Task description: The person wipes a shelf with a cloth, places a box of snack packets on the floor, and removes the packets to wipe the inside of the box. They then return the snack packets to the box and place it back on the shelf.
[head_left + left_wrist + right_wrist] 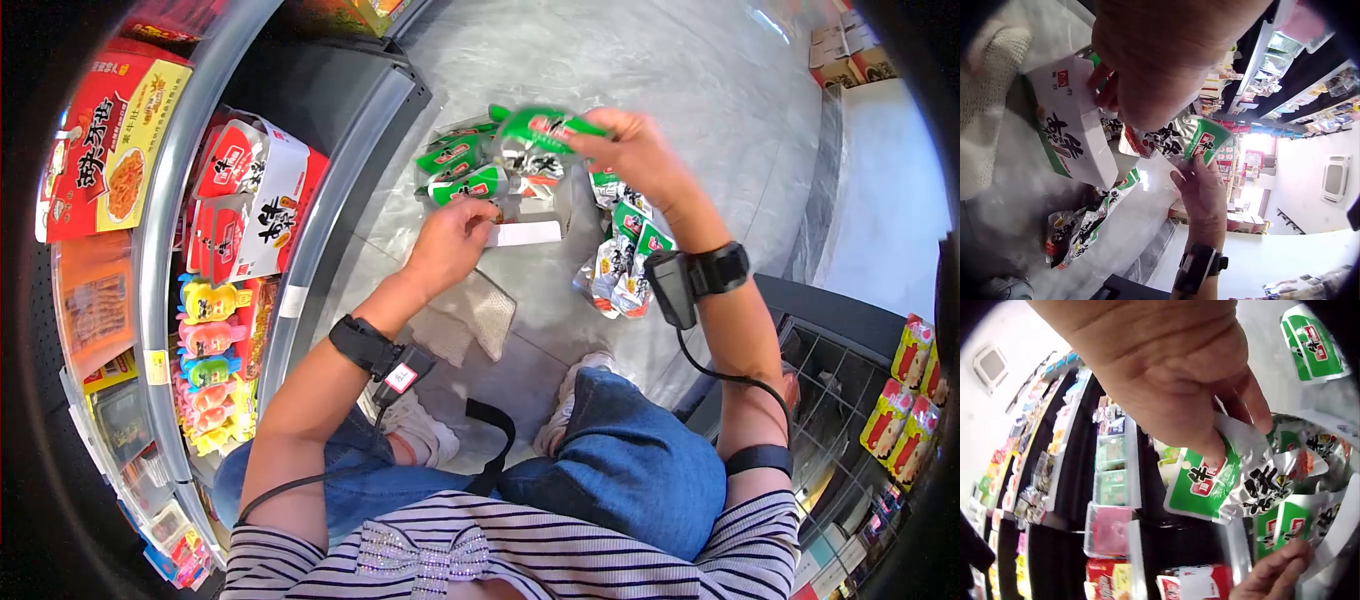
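Note:
My right hand point(640, 150) pinches a green-and-silver foil snack packet point(545, 130) by one end, raised over a white cardboard box point(1066, 125) on the floor. In the right wrist view, the thumb and fingers grip this packet point(1210, 487), marked with a red label and black characters. My left hand point(450, 245) holds the box at its edge, with fingers curled over the wall in the left wrist view. More green packets point(1279, 528) stand inside the box, close to the left fingertips. Beyond the left hand in the head view is a cluster of similar packets point(455, 155).
To the right of the box, a pile of packets point(630, 260) lies on the grey tiled floor point(620, 60). A beige woven cloth point(490, 315) is near the shoes. Shelves with red snack boxes point(255, 200) line the left, and a wire rack point(830, 390) stands on the right.

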Available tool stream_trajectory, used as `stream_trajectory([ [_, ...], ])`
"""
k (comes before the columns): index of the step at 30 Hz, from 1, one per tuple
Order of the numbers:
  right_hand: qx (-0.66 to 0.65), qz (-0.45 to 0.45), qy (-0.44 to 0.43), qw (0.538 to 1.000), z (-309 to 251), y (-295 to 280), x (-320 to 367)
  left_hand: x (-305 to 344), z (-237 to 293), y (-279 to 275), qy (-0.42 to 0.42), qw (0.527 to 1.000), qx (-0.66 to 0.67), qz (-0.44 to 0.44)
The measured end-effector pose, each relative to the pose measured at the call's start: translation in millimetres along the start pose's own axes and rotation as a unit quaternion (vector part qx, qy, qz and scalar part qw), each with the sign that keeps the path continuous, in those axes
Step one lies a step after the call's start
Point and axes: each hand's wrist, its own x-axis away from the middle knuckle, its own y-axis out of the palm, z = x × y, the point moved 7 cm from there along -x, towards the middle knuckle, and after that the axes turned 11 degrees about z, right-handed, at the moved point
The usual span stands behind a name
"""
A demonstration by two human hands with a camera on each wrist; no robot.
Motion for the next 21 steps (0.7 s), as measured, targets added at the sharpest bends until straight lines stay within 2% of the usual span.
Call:
stream_trajectory([
  [3, 0.068, 0.033, 0.006, 0.997, 9.5, 0.8, -2.1, 1.4, -2.9, -6.1, 0.014, 0.999, -0.016, 0.028],
  [6, 0.037, 0.059, 0.001, 0.998, 5.2, -10.9, -1.4, 0.7, -5.0, -7.1, 0.004, 1.0, 0.0, 0.03],
  [9, 0.06, 0.054, -0.033, 0.996, 0.8, -16.3, -1.2, -4.1, -4.1, -5.9, 0.009, 0.999, -0.042, 0.021],
  [12, 0.167, 0.034, -0.01, 0.985, 8.4, -10.6, 0.1, -14.6, 13.0, -8.8, 0.077, 0.992, -0.088, 0.041],
  [15, 0.21, 0.047, -0.108, 0.971, 1.5, 7.1, -3.6, -40.4, 39.8, -26.2, 0.182, 0.968, -0.083, 0.154],
  [18, 0.259, 0.063, -0.125, 0.956, 0.2, 20.9, -6.7, -69.4, 50.7, -23.8, 0.159, 0.973, -0.073, 0.153],
  [19, 0.328, 0.081, -0.177, 0.925, 1.7, 25.8, -7.7, -73.1, 56.8, -21.5, 0.178, 0.97, -0.079, 0.147],
  [21, 0.431, 0.054, -0.182, 0.882, 7.2, 32.0, -9.6, -83.7, 53.7, -9.8, 0.169, 0.975, -0.107, 0.096],
])
